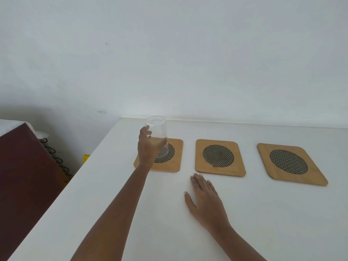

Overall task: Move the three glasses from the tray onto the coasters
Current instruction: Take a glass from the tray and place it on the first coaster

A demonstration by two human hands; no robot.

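Three square wooden coasters with dark woven round centres lie in a row on the white table: the left coaster (176, 157), the middle coaster (219, 157) and the right coaster (290, 163). My left hand (148, 147) grips a clear glass (157, 129), held upside down with its base up, over the left coaster. Whether its rim touches the coaster is unclear. My right hand (204, 199) rests flat on the table, fingers spread, just in front of the middle coaster. No tray or other glasses are in view.
The white table (263, 213) meets a white wall at the back. Its left edge runs diagonally; beyond it are a dark red-brown panel (24, 176), a black coiled wire piece (56, 159) and a small yellow object (86, 159).
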